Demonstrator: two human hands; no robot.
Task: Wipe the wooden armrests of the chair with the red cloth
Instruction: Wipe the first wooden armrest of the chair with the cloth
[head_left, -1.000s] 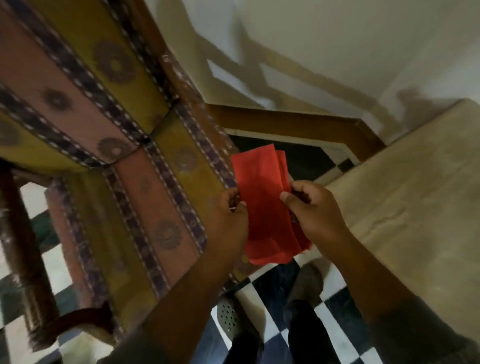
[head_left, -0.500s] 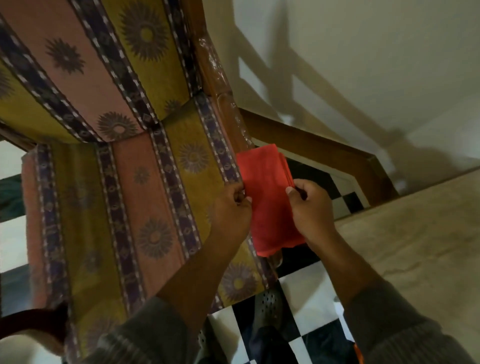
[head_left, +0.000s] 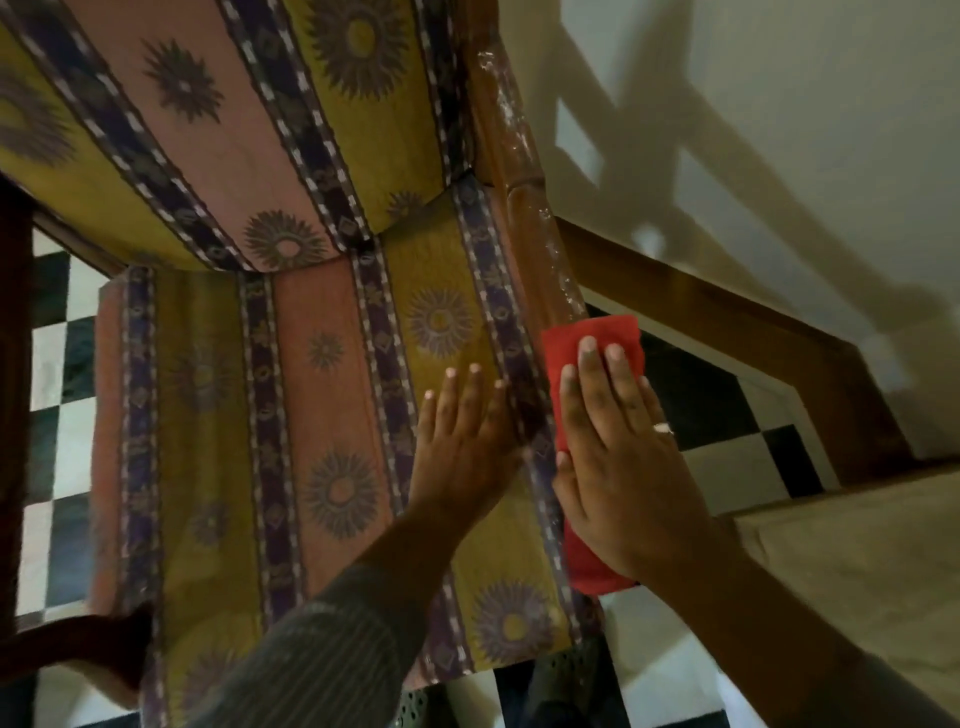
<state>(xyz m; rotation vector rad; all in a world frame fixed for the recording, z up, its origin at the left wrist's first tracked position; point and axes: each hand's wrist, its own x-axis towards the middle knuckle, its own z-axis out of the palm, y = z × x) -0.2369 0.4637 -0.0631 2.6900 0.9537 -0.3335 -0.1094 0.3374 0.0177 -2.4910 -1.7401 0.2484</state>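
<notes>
Two bare hands are down on the chair, side by side. The right hand (head_left: 618, 457) lies flat on the red cloth (head_left: 592, 343), fingers stretched out and slightly spread, a ring on one of them, pressing the cloth down rather than pinching it. The cloth is folded into a long strip along the chair's right wooden armrest (head_left: 535, 228), covering its nearer stretch; the glossy brown wood shows bare beyond the fingertips, running up to where it meets the chair back. The left hand (head_left: 462, 441) rests open, palm down, fingers straight and close together, on the seat cushion (head_left: 322, 415) just beside the armrest, holding nothing. The cushion and the backrest cushion (head_left: 234, 119) above it wear the same striped fabric: mustard and pink bands, dark purple borders, round sunburst motifs. A grey ribbed sleeve (head_left: 332, 654) covers the left forearm and crosses the front of the seat. At far left the other armrest (head_left: 72, 644) shows only as a dark curved end, mostly out of frame. A black-and-white checkered floor (head_left: 727, 410) lies beneath, a brown wooden skirting (head_left: 727, 306) runs along the pale wall (head_left: 779, 104), and a beige surface (head_left: 852, 561) sits close on the right.
</notes>
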